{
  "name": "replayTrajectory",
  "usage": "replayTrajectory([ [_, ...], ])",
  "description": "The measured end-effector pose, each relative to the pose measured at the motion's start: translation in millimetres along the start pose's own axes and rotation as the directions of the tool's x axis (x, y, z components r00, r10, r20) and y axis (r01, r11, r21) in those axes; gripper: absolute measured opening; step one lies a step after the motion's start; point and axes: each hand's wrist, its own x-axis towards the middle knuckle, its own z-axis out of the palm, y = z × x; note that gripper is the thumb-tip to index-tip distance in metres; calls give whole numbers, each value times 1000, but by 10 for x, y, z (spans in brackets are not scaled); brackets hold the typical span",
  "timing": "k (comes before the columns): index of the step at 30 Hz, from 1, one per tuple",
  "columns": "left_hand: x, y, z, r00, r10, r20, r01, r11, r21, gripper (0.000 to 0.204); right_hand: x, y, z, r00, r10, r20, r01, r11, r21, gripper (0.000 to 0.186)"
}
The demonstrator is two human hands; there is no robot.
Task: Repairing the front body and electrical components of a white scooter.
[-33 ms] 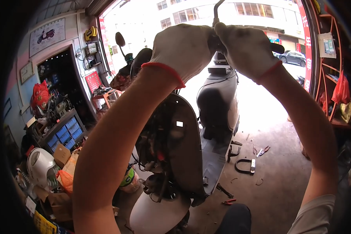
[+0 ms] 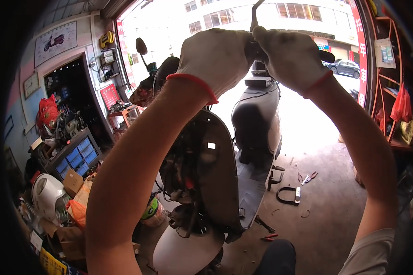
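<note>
Both my hands are raised in white gloves with red cuffs, at the handlebar of a partly stripped scooter. My left hand is closed at a dark fitting under a thin mirror stem; its fingertips and what they grip are hidden. From the other side, my right hand wraps the handlebar, its thumb against the stem's base. Below my arms stand the dark front panel with exposed wiring, the grey front fender and the seat, which carries a small dark box.
On the floor at right lie a U-lock, pliers and red-handled pliers. At left are a monitor, cardboard boxes and a bucket. Shelves line the right wall; a car stands outside.
</note>
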Motion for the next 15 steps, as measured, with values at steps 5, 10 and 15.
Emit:
replayTrajectory([
  [5,-9,-52,-27,1000,8,-13,-8,1000,17,23,10,33,13,999,17,44,-20,998,67,17],
  [10,-51,-6,-64,999,2,45,-3,1000,25,23,-5,42,101,996,66,60,-71,993,95,21],
  [15,-34,-25,-60,998,25,62,-25,1000,0,22,13,34,64,993,83,84,-93,989,115,25],
])
